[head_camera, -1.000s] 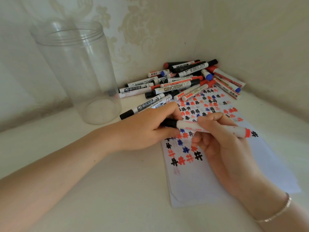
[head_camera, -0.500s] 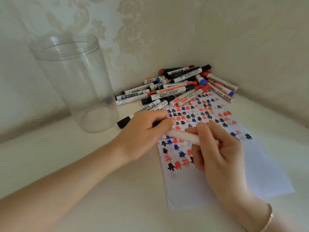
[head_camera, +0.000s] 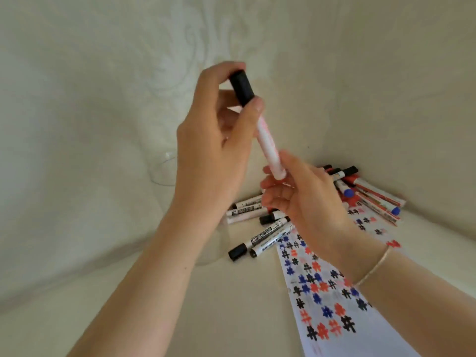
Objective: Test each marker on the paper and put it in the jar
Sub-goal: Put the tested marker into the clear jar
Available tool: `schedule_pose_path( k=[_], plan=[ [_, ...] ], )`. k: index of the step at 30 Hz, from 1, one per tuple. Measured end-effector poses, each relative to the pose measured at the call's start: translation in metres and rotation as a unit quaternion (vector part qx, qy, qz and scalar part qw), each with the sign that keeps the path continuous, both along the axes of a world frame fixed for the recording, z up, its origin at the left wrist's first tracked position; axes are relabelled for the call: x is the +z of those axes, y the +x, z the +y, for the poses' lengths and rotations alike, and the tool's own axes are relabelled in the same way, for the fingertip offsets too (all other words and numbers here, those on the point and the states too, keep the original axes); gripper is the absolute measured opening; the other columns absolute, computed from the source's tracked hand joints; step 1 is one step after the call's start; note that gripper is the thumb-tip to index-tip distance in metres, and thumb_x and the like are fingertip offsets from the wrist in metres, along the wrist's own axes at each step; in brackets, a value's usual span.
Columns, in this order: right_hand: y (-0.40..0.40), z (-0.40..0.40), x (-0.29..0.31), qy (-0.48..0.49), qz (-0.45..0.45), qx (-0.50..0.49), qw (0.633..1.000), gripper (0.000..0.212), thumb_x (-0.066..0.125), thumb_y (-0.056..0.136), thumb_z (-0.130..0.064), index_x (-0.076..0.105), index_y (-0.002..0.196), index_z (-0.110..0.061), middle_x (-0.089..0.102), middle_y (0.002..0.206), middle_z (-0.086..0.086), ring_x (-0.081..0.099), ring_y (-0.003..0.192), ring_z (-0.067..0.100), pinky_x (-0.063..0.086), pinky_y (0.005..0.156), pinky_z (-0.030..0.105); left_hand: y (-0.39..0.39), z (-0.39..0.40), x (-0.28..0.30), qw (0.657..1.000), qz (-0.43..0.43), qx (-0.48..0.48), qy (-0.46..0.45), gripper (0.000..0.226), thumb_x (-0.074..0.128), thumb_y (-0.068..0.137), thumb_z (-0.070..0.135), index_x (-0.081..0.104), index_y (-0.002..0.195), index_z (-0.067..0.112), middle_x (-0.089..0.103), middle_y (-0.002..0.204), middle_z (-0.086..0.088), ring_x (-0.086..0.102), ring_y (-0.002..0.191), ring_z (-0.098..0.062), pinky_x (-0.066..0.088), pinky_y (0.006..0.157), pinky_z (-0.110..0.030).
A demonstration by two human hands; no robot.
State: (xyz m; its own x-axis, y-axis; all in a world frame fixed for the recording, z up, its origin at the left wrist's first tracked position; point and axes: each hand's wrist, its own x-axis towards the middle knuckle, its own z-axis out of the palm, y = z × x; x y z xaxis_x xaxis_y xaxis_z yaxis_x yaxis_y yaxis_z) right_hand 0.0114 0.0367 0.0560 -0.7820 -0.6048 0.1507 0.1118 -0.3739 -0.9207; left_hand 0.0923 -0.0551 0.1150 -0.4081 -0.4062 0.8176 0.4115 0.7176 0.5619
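Trouble, as I judge it, would come from the jar (head_camera: pixel 164 168) being almost lost behind the left hand (head_camera: pixel 213 150): clear, thin-walled and round, it shows only as a faint rim and base curve, so a marker dropped toward it blind could glance off the lip and roll into the pile (head_camera: pixel 270 222). The left hand lifts the marker (head_camera: pixel 268 140) high above the table (head_camera: pixel 128 318), thumb and fingers pinching the smooth black cap (head_camera: pixel 241 87) at its upper end, and a cap held alone might pull free. The right hand (head_camera: pixel 301 199) sits at the lower end of the white, red-printed barrel; its fingers curl there, though I cannot tell whether they truly clasp it. Paper (head_camera: pixel 334 305), flat and matte, carries black, red and blue hash marks; loose cylinders beside it roll easily.
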Motion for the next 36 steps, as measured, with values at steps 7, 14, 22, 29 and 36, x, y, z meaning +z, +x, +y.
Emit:
schedule_pose_path(
  k=[7, 14, 22, 29, 36],
  plan=[
    [-0.013, -0.026, -0.042, 0.632, 0.630, 0.088, 0.443, 0.048, 0.054, 0.090, -0.010, 0.037, 0.135, -0.013, 0.041, 0.134, 0.010, 0.041, 0.123, 0.029, 0.040, 0.098, 0.040, 0.014, -0.060, 0.019, 0.980, -0.067, 0.178, -0.053, 0.024, 0.046, 0.096, 0.016, 0.049, 0.119, 0.018, 0.058, 0.077, -0.006, 0.060, 0.067, -0.021, 0.049, 0.073, -0.039],
    [-0.016, -0.035, -0.060, 0.587, 0.712, 0.065, 0.379, 0.053, 0.058, 0.088, -0.005, 0.034, 0.135, -0.010, 0.040, 0.134, 0.015, 0.042, 0.122, 0.032, 0.037, 0.102, 0.045, 0.027, -0.078, 0.026, 0.968, 0.064, 0.244, -0.016, 0.030, 0.037, 0.095, 0.019, 0.044, 0.123, 0.015, 0.061, 0.088, -0.005, 0.060, 0.075, -0.024, 0.051, 0.073, -0.044],
    [-0.023, -0.030, -0.060, 0.536, 0.735, 0.044, 0.412, 0.039, 0.050, 0.089, -0.002, 0.040, 0.126, -0.010, 0.049, 0.122, 0.010, 0.050, 0.110, 0.026, 0.041, 0.092, 0.037, 0.042, -0.097, 0.024, 0.945, -0.263, 0.187, -0.047, 0.011, 0.053, 0.090, 0.018, 0.051, 0.096, 0.027, 0.066, 0.083, 0.000, 0.067, 0.070, -0.021, 0.054, 0.074, -0.047],
    [-0.032, -0.024, -0.045, 0.372, 0.699, -0.066, 0.608, 0.035, 0.080, 0.051, -0.013, 0.058, 0.077, -0.021, 0.051, 0.062, -0.009, 0.049, 0.046, 0.009, 0.031, 0.039, 0.017, 0.029, -0.096, 0.014, 0.890, -0.441, 0.111, -0.037, 0.006, 0.067, 0.083, 0.020, 0.065, 0.082, 0.025, 0.073, 0.068, 0.009, 0.066, 0.064, 0.000, 0.047, 0.064, -0.025],
    [-0.038, -0.026, -0.022, 0.288, 0.532, -0.115, 0.788, 0.009, 0.050, 0.096, -0.023, 0.042, 0.098, -0.018, 0.060, 0.078, 0.003, 0.058, 0.062, 0.020, 0.053, 0.056, 0.038, 0.022, -0.092, 0.009, 0.833, -0.529, 0.108, -0.121, 0.028, 0.053, 0.089, 0.033, 0.076, 0.072, 0.028, 0.055, 0.055, 0.011, 0.048, 0.052, -0.004, 0.039, 0.054, -0.025]
  ],
)
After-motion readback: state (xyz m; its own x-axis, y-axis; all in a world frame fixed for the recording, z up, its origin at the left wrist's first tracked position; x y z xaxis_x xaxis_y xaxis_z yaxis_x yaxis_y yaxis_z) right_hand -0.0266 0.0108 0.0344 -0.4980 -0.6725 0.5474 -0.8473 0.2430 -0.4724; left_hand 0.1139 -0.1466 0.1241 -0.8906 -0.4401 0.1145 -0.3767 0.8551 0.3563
